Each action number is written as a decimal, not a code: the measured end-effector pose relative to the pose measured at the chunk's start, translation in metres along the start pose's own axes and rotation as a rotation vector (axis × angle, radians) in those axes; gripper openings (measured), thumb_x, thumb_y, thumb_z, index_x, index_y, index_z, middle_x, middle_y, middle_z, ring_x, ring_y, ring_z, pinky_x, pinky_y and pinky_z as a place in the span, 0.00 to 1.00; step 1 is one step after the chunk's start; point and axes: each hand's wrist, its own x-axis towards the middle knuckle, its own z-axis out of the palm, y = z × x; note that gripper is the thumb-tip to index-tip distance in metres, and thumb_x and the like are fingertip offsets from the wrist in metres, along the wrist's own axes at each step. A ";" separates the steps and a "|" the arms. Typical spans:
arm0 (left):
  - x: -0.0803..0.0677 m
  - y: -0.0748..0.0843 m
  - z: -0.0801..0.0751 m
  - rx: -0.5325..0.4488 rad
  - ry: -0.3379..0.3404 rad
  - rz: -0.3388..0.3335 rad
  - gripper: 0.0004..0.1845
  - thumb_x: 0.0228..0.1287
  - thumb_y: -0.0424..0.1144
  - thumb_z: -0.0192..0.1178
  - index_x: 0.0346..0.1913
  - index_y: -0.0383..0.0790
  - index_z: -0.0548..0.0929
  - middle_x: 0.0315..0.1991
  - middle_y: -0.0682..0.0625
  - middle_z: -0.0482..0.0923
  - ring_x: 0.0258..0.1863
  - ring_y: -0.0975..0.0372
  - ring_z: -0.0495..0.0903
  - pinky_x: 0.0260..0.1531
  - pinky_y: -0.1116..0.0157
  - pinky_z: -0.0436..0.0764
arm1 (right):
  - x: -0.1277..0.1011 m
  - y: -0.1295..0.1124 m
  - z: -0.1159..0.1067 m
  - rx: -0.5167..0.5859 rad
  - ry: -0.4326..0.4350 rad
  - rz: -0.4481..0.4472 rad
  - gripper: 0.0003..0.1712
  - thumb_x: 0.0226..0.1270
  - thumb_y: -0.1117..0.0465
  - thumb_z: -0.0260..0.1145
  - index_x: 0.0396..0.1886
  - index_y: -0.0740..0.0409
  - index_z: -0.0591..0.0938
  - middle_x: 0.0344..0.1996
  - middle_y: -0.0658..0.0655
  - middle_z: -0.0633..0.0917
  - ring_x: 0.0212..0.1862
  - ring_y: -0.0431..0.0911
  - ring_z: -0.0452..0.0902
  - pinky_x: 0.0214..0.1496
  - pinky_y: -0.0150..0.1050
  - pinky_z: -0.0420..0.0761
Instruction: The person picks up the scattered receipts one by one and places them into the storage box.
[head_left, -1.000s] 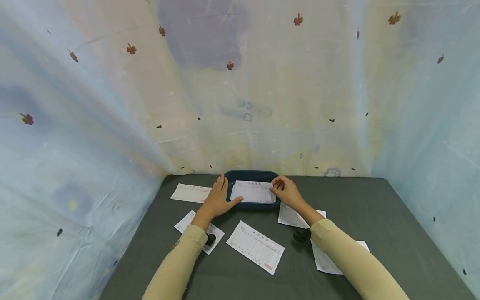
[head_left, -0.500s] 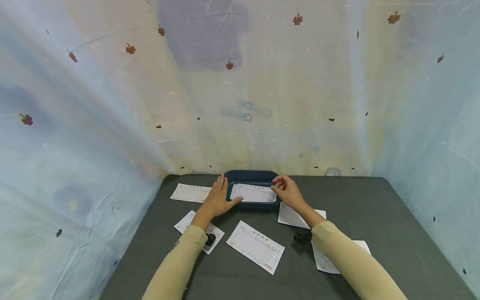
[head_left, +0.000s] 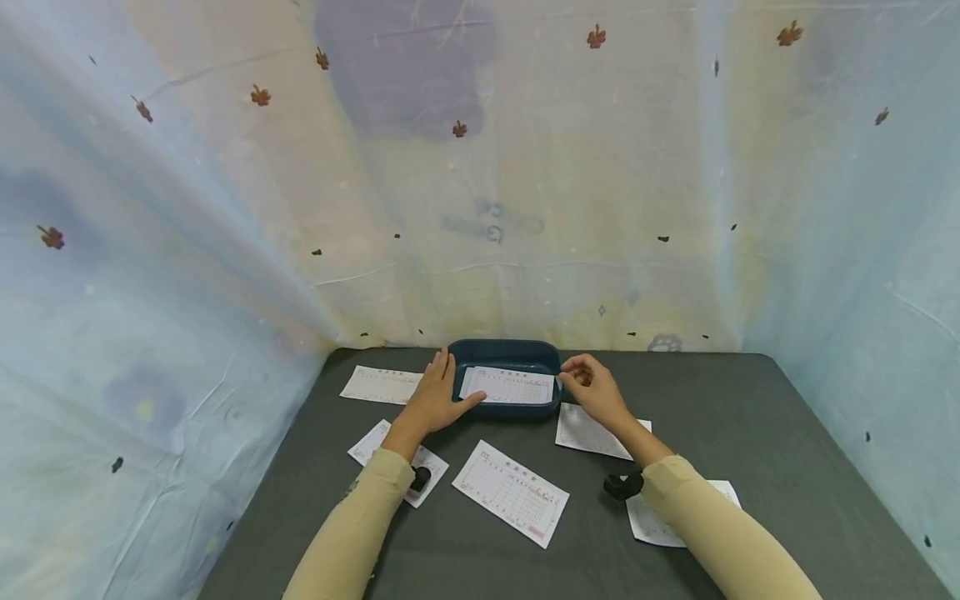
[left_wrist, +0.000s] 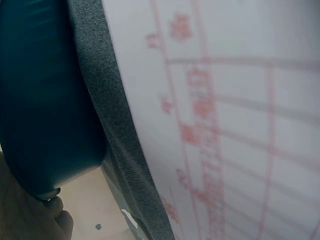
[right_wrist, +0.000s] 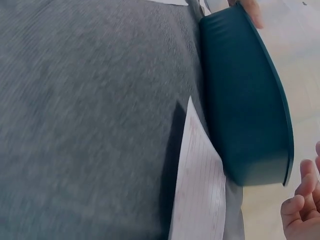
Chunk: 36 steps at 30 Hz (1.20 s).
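Observation:
A dark teal tray (head_left: 508, 412) stands at the back of the table, with white printed forms (head_left: 507, 386) lying in it. My left hand (head_left: 433, 395) rests on the tray's left end with its fingers straight and thumb spread along the near rim. In the left wrist view, part of that hand (left_wrist: 35, 215) shows at the tray's edge. Just off the tray's right end is my right hand (head_left: 595, 390), its fingers loosely bent and holding nothing. The right wrist view shows these fingers (right_wrist: 306, 192) apart from the tray wall.
Loose printed forms lie around the tray: one form (head_left: 381, 384) at back left, one paper (head_left: 371, 442) under the left forearm, one form (head_left: 512, 493) front middle, one paper (head_left: 588, 431) by the right wrist and papers (head_left: 652, 521) under the right sleeve. A patterned curtain (head_left: 495, 208) hangs behind.
The top form has settled lower and nearer in the tray. My right hand has let go of it and moved right, off the tray. My left hand has stayed still.

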 end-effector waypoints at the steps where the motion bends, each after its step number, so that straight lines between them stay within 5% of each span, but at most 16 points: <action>1: 0.000 0.000 0.000 0.002 0.001 0.001 0.64 0.71 0.78 0.52 0.86 0.30 0.44 0.88 0.37 0.34 0.87 0.43 0.39 0.85 0.47 0.49 | -0.001 0.001 -0.003 -0.007 0.000 -0.004 0.11 0.79 0.64 0.69 0.54 0.66 0.83 0.42 0.63 0.86 0.38 0.48 0.77 0.38 0.33 0.75; 21: 0.002 -0.003 0.003 -0.010 0.003 0.014 0.66 0.69 0.82 0.48 0.86 0.29 0.44 0.88 0.36 0.34 0.87 0.43 0.40 0.84 0.45 0.49 | -0.026 0.023 -0.050 -0.176 -0.014 0.044 0.14 0.79 0.63 0.70 0.56 0.68 0.85 0.44 0.63 0.88 0.44 0.50 0.85 0.45 0.35 0.83; 36: -0.002 0.002 -0.002 -0.008 0.009 0.006 0.63 0.71 0.78 0.52 0.86 0.28 0.46 0.88 0.35 0.35 0.87 0.41 0.42 0.84 0.44 0.52 | -0.042 0.036 -0.076 -0.273 -0.065 0.085 0.20 0.80 0.59 0.69 0.63 0.68 0.85 0.51 0.65 0.90 0.53 0.60 0.88 0.54 0.53 0.87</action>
